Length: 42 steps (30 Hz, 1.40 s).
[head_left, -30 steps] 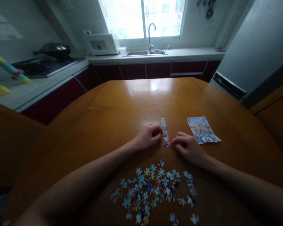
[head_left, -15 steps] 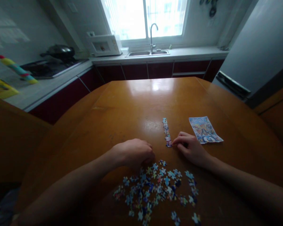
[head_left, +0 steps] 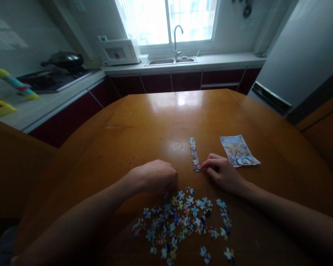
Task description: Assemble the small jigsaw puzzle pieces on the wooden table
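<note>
Loose jigsaw puzzle pieces [head_left: 184, 221], mostly blue and white, lie scattered on the wooden table [head_left: 155, 125] close to me. My left hand [head_left: 157, 177] hovers low over the pile's upper left edge, its fingers curled down and in. Its fingertips are mostly hidden, so what they hold cannot be made out. A narrow strip of joined puzzle pieces [head_left: 194, 154] stretches away from me beyond the pile. Beside its near end rests my right hand [head_left: 222, 173], with thumb and fingers closed together and the tips at the strip's lower right corner. Whether they pinch anything is too small to see.
A creased picture sheet [head_left: 240, 150] lies to the right of the strip, just past my right hand. Across the table are a counter with a sink [head_left: 172, 61], a microwave [head_left: 119, 51] and, at left, a pan [head_left: 65, 61] on the stove. A refrigerator [head_left: 299, 55] stands at right.
My left hand has drawn slightly left, and its fingers are curled further under. The right hand stays by the strip's near end. The whole view has shifted a little.
</note>
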Each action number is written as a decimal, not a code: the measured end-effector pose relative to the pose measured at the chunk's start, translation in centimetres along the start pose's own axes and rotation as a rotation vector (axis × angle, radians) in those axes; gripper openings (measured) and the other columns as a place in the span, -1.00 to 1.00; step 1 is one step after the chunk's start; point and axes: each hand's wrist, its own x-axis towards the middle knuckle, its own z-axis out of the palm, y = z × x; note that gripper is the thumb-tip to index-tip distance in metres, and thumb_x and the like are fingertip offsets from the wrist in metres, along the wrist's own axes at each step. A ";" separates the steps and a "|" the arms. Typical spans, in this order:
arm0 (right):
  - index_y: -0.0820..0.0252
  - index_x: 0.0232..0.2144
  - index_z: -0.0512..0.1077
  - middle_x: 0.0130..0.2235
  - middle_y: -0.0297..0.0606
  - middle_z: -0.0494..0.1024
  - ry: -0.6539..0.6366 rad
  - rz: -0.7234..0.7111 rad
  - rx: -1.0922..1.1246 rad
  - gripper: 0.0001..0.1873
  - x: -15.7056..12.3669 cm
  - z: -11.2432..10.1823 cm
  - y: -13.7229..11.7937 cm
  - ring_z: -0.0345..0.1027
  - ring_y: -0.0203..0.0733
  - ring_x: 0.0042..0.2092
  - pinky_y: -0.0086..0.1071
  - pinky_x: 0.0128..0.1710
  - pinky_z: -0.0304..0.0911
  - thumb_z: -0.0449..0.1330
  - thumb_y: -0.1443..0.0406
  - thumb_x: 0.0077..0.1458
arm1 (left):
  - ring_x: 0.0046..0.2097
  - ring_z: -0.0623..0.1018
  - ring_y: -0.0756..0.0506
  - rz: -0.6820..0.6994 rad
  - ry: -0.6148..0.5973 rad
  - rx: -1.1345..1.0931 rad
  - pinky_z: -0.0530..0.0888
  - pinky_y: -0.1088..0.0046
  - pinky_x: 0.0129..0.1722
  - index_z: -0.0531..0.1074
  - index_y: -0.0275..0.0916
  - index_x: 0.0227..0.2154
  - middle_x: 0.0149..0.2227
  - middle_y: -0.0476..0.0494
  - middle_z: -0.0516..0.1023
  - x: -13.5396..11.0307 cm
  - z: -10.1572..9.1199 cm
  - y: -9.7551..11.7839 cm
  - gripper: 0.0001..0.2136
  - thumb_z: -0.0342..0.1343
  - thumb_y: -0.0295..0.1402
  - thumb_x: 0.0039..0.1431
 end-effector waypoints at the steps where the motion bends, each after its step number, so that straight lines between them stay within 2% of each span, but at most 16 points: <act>1: 0.12 -0.38 0.57 -0.35 -0.26 0.49 -0.002 0.003 0.001 -0.78 0.0 0.0 0.0 0.35 -0.20 -0.31 -0.29 -0.31 0.25 0.14 0.46 0.09 | -0.49 0.49 -0.05 -0.006 -0.062 0.052 0.30 0.48 -0.49 0.57 -0.16 -0.63 -0.52 -0.05 0.58 0.0 -0.2 0.0 -0.88 0.27 -0.54 -0.21; 3: 0.13 -0.38 0.56 -0.35 -0.26 0.49 -0.003 0.007 0.004 -0.78 0.0 0.0 0.0 0.35 -0.21 -0.31 -0.29 -0.31 0.25 0.14 0.46 0.09 | -0.49 0.50 -0.08 -0.037 -0.166 0.141 0.30 0.46 -0.50 0.60 -0.19 -0.57 -0.50 -0.12 0.60 -0.1 -0.6 0.1 -0.94 0.28 -0.48 -0.11; 6: 0.13 -0.39 0.56 -0.36 -0.27 0.48 0.001 0.008 0.000 -0.77 0.0 0.0 -0.1 0.35 -0.21 -0.32 -0.29 -0.31 0.25 0.13 0.47 0.07 | -0.48 0.52 -0.10 -0.084 -0.209 0.182 0.32 0.45 -0.50 0.63 -0.22 -0.52 -0.48 -0.18 0.62 -0.1 -1.0 0.1 -0.94 0.31 -0.37 -0.02; 9: 0.12 -0.40 0.56 -0.36 -0.26 0.48 -0.002 0.008 -0.004 -0.77 0.0 0.0 0.0 0.35 -0.21 -0.31 -0.29 -0.32 0.25 0.14 0.47 0.07 | -0.51 0.50 -0.08 -0.084 -0.195 0.172 0.30 0.46 -0.53 0.61 -0.23 -0.54 -0.50 -0.19 0.60 0.1 -1.0 0.0 -0.89 0.30 -0.33 0.02; 14: 0.12 -0.41 0.55 -0.36 -0.27 0.48 -0.005 0.008 -0.004 -0.78 0.0 0.0 0.0 0.34 -0.22 -0.32 -0.31 -0.33 0.23 0.14 0.47 0.07 | -0.58 0.42 -0.02 -0.033 -0.155 0.083 0.24 0.49 -0.56 0.56 -0.22 -0.61 -0.59 -0.10 0.52 0.1 -0.8 -0.7 -0.86 0.26 -0.39 0.01; 18: 0.12 -0.39 0.56 -0.36 -0.27 0.48 0.002 0.004 0.004 -0.77 0.0 0.0 -0.1 0.34 -0.22 -0.32 -0.31 -0.32 0.24 0.13 0.47 0.07 | -0.55 0.41 -0.02 0.000 -0.172 0.082 0.22 0.48 -0.53 0.58 -0.19 -0.54 -0.52 -0.06 0.56 -0.1 -1.1 -1.5 -0.95 0.29 -0.47 -0.07; 19: 0.12 -0.39 0.56 -0.36 -0.27 0.48 0.002 0.002 0.005 -0.77 0.0 0.0 -0.1 0.34 -0.22 -0.32 -0.31 -0.33 0.23 0.13 0.47 0.07 | -0.52 0.42 -0.03 0.010 -0.160 0.083 0.23 0.48 -0.51 0.59 -0.18 -0.50 -0.48 -0.06 0.58 -0.1 -1.2 -1.5 -0.92 0.30 -0.49 -0.10; 22: 0.13 -0.39 0.56 -0.36 -0.27 0.48 0.001 0.000 0.004 -0.77 0.0 0.0 -0.2 0.34 -0.22 -0.32 -0.32 -0.33 0.23 0.13 0.47 0.08 | -0.48 0.43 -0.03 0.009 -0.184 0.101 0.25 0.48 -0.49 0.60 -0.18 -0.42 -0.41 -0.07 0.61 -0.1 -1.4 -1.1 -0.85 0.32 -0.49 -0.12; 25: 0.14 -0.39 0.56 -0.36 -0.27 0.48 0.002 0.002 -0.007 -0.77 0.0 0.0 -0.2 0.34 -0.22 -0.32 -0.31 -0.32 0.23 0.13 0.48 0.07 | -0.51 0.42 -0.04 -0.038 -0.226 0.154 0.25 0.47 -0.51 0.61 -0.21 -0.46 -0.44 -0.13 0.61 0.0 -1.2 -0.1 -0.93 0.30 -0.46 -0.07; 30: 0.14 -0.39 0.57 -0.35 -0.27 0.48 -0.002 0.001 -0.005 -0.76 0.0 0.0 -0.2 0.35 -0.22 -0.31 -0.31 -0.31 0.24 0.13 0.48 0.07 | -0.51 0.45 -0.06 -0.072 -0.195 0.197 0.27 0.46 -0.53 0.62 -0.26 -0.44 -0.44 -0.18 0.61 0.1 -0.7 1.1 -0.92 0.22 -0.44 0.04; 34: 0.15 -0.39 0.57 -0.35 -0.26 0.47 0.000 0.004 -0.008 -0.76 0.0 0.1 -0.3 0.34 -0.23 -0.31 -0.31 -0.31 0.23 0.13 0.48 0.07 | -0.53 0.44 -0.04 -0.062 -0.198 0.204 0.26 0.46 -0.54 0.62 -0.28 -0.44 -0.45 -0.19 0.60 0.2 -0.7 1.2 -0.92 0.25 -0.42 0.07; 42: 0.18 -0.39 0.57 -0.35 -0.26 0.47 -0.007 -0.017 -0.004 -0.79 -0.1 0.2 -0.2 0.35 -0.22 -0.30 -0.31 -0.30 0.23 0.14 0.47 0.08 | -0.61 0.28 0.06 -0.040 -0.193 0.167 0.10 0.48 -0.60 0.59 -0.30 -0.52 -0.54 -0.12 0.55 0.4 -0.9 0.8 -0.91 0.28 -0.43 0.05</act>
